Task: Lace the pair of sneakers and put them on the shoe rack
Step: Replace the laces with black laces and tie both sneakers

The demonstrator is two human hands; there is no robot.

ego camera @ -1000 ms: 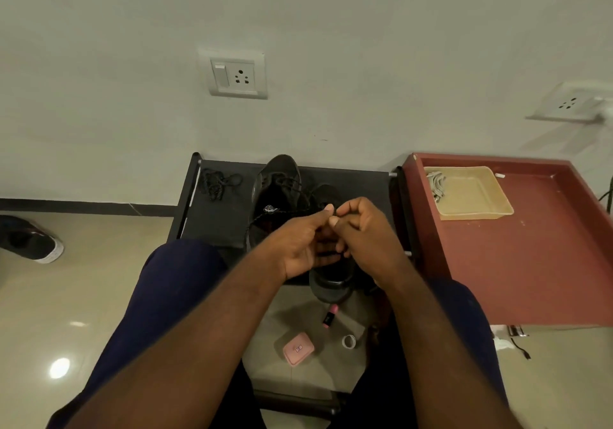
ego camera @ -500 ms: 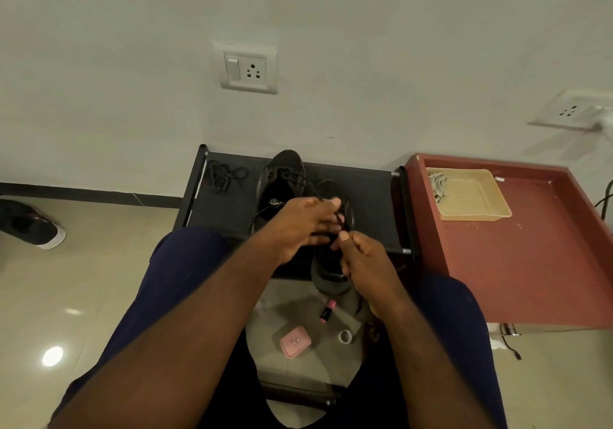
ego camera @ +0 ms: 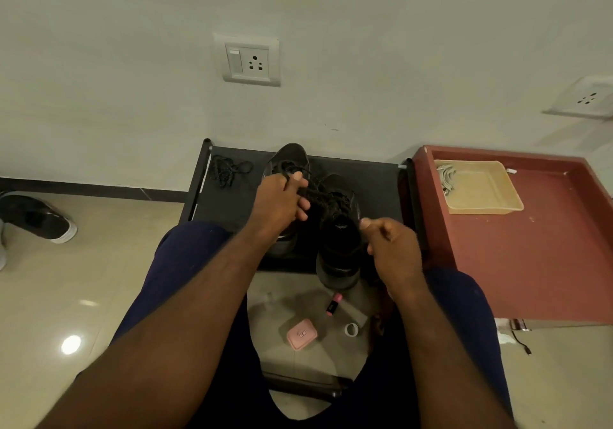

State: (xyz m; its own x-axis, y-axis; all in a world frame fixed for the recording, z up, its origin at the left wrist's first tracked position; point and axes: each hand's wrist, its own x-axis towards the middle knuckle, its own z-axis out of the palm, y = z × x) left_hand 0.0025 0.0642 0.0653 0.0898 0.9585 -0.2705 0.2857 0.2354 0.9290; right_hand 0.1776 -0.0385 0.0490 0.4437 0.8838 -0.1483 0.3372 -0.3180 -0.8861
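Sneakers [ego camera: 335,233]: a black pair at frame centre, side by side on top of the shoe rack [ego camera: 378,183], toes toward the wall.
Left sneaker [ego camera: 290,158]: mostly hidden under the left grip; only its toe shows clearly.
Right sneaker [ego camera: 338,262]: its heel sticks out past the rack's front edge, above the floor.
Lace [ego camera: 323,198]: black and bunched over the right sneaker's tongue, with strands running up-left into the left grip.
Left grip [ego camera: 282,203]: fingers curled round the lace strands, grasping them above the left sneaker.
Right grip [ego camera: 391,249]: clenched just right of the right sneaker, with thumb and forefinger pinching what looks like a thin end of the lace.
Spare lace [ego camera: 227,171]: a loose black tangle at the rack's upper-left corner.
Floor items: a pink case [ego camera: 302,334], a pink tube [ego camera: 333,303] and a small tape ring [ego camera: 351,329] lie between the person's knees, below the rack.
Red desk [ego camera: 530,256]: right of the rack, carrying a beige tray [ego camera: 484,210] that holds pale cables.
Other shoe [ego camera: 36,218]: black with a white sole, on the floor at the left edge.
Wall socket [ego camera: 251,60]: on the wall above the rack.
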